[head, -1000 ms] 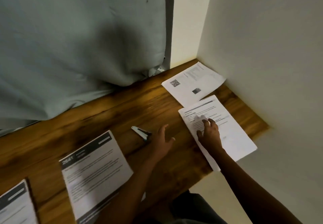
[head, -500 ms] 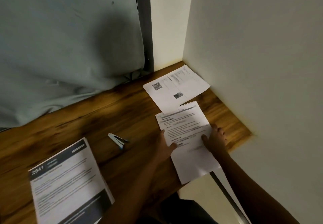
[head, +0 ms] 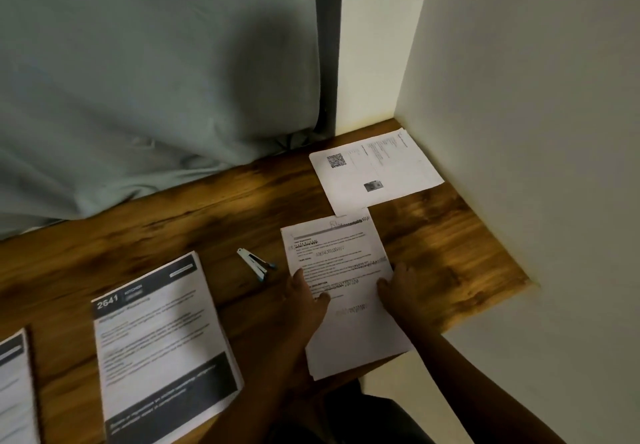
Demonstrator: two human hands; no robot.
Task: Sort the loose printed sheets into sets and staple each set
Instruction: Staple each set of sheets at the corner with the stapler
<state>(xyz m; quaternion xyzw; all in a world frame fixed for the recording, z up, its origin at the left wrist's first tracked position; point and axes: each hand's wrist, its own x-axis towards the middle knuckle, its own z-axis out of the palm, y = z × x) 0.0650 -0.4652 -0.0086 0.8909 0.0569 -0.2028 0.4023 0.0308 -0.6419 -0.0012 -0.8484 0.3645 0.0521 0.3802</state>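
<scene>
1. Brown wood grain runs across the tabletop (head: 450,253), which ends at a pale wall on the right.
2. The set of printed sheets (head: 343,263) lies flat near the tabletop's right end, and its near end hangs over the front edge.
3. The left hand (head: 306,296) rests against the set's left edge, forearm coming up from the front edge. Its fingers are stretched forward and the thumb lies on the paper.
4. The right hand (head: 398,287) rests on the set's right edge with the thumb on the page and the fingers spread loosely. Neither hand grips anything.
5. The stapler (head: 254,263) lies just left of the set, near the left hand but apart from it.
6. A sheet with a QR code (head: 374,180) sits in the far right corner, against the wall.
7. A dark-banded document marked 2641 (head: 162,346) lies at the front edge, left of the arms. Another sheet (head: 15,391) shows at the left edge of the view.
8. A grey cloth (head: 156,79) hangs behind the far edge.
</scene>
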